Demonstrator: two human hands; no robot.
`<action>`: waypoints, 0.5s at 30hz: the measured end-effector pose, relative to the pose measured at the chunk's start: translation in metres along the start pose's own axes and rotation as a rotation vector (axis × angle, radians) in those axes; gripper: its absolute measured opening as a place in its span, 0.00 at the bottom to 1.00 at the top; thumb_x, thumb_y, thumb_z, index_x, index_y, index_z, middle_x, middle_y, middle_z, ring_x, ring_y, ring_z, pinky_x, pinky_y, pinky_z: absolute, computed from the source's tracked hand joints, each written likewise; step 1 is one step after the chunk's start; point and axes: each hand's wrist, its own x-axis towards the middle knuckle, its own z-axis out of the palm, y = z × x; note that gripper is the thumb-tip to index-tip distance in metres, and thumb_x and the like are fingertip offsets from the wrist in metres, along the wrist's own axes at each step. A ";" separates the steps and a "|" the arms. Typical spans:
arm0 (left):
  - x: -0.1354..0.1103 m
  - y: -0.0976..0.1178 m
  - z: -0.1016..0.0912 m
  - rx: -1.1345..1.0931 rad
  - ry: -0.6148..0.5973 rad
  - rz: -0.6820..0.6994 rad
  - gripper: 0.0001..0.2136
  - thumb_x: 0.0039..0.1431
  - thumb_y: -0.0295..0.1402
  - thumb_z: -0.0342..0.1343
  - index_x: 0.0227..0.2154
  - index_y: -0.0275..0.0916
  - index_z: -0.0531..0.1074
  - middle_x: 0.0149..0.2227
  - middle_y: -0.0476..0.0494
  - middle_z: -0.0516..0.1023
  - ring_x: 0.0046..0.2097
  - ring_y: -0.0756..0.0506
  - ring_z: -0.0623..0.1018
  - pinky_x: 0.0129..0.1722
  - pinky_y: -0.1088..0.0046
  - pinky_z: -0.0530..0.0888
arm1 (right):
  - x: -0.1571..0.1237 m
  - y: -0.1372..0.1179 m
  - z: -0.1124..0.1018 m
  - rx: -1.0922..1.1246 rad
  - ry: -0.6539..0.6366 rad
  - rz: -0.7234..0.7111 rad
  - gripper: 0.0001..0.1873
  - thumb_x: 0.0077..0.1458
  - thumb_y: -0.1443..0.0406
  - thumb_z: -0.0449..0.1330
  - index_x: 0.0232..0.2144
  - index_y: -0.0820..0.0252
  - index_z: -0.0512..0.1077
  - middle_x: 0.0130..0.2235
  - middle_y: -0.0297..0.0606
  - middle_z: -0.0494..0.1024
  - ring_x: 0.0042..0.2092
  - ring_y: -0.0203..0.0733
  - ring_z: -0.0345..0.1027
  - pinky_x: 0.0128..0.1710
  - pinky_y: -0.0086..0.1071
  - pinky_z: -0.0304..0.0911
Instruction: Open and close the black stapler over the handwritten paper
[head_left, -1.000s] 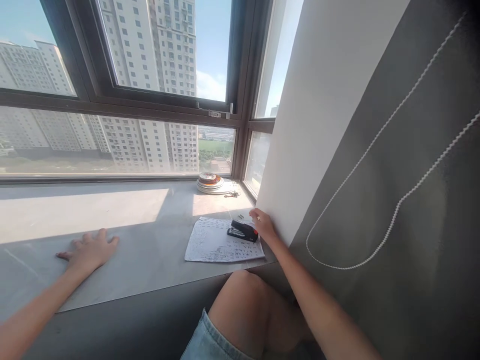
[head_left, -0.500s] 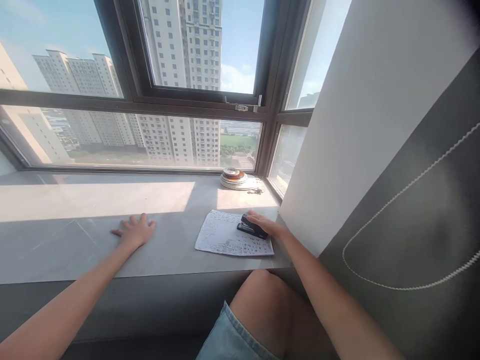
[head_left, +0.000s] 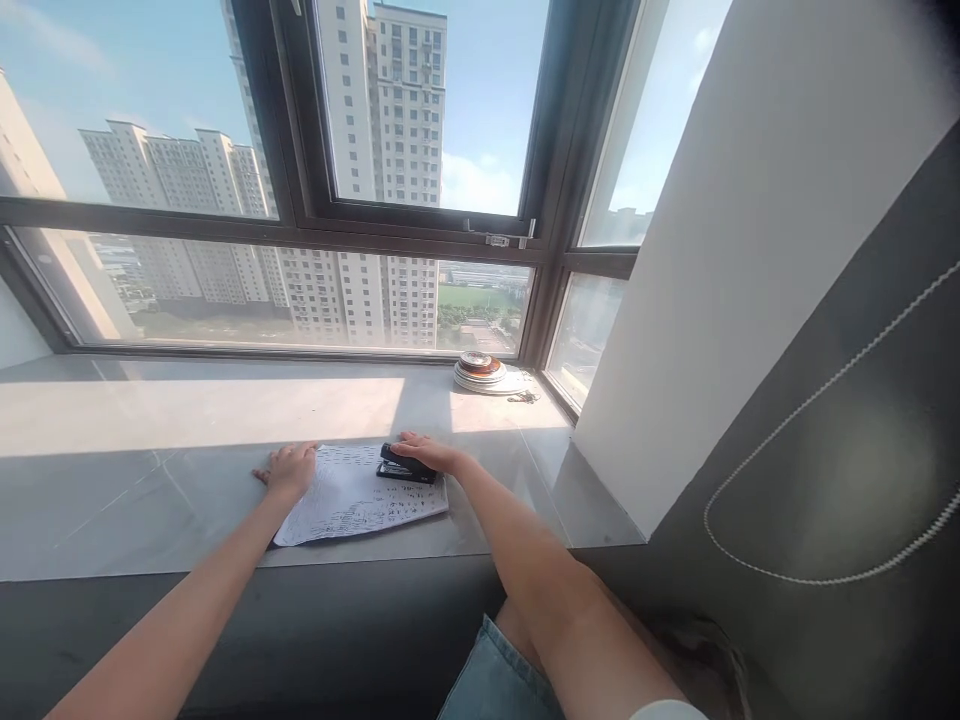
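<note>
Both sides covered now: paper point(head_left: 346, 502) shifted to our open left hand point(head_left: 291, 470), right hand point(head_left: 429, 453) atop stapler point(head_left: 401, 469), grip unclear.

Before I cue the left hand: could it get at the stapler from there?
Probably yes: only paper lies between the left hand and the stapler, though the right hand covers part of its top.

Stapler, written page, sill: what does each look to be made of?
Stapler: probably black plastic, with metal inside, judging by a pale, shiny strip along it. Written page: thin, matte white paper, marked like ink. Sill: perhaps polished stone or tile, from its grey gloss.
</note>
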 end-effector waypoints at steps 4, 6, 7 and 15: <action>-0.002 0.005 -0.002 -0.115 0.015 -0.036 0.21 0.68 0.31 0.39 0.52 0.43 0.77 0.63 0.36 0.72 0.67 0.29 0.63 0.63 0.23 0.44 | -0.013 0.002 -0.003 -0.011 0.026 -0.050 0.41 0.58 0.33 0.53 0.59 0.51 0.73 0.76 0.35 0.39 0.76 0.51 0.22 0.73 0.47 0.29; -0.004 0.008 -0.004 -0.133 0.034 -0.035 0.20 0.67 0.29 0.41 0.50 0.41 0.78 0.61 0.33 0.74 0.66 0.30 0.65 0.63 0.23 0.45 | -0.029 0.003 -0.009 -0.036 0.044 -0.106 0.38 0.58 0.34 0.53 0.57 0.51 0.74 0.76 0.34 0.39 0.76 0.50 0.25 0.73 0.46 0.32; -0.004 0.008 -0.005 -0.137 0.040 -0.040 0.20 0.66 0.28 0.41 0.49 0.40 0.78 0.60 0.32 0.74 0.65 0.29 0.66 0.62 0.22 0.46 | -0.039 0.003 -0.012 -0.049 0.044 -0.132 0.37 0.59 0.34 0.53 0.55 0.51 0.75 0.76 0.34 0.42 0.76 0.50 0.28 0.73 0.45 0.34; -0.002 0.011 -0.007 -0.095 0.041 -0.088 0.20 0.62 0.31 0.45 0.50 0.45 0.78 0.61 0.34 0.73 0.65 0.29 0.67 0.62 0.24 0.52 | -0.115 0.024 -0.046 -0.161 0.154 -0.142 0.23 0.64 0.45 0.57 0.46 0.52 0.80 0.61 0.37 0.74 0.66 0.52 0.60 0.65 0.39 0.55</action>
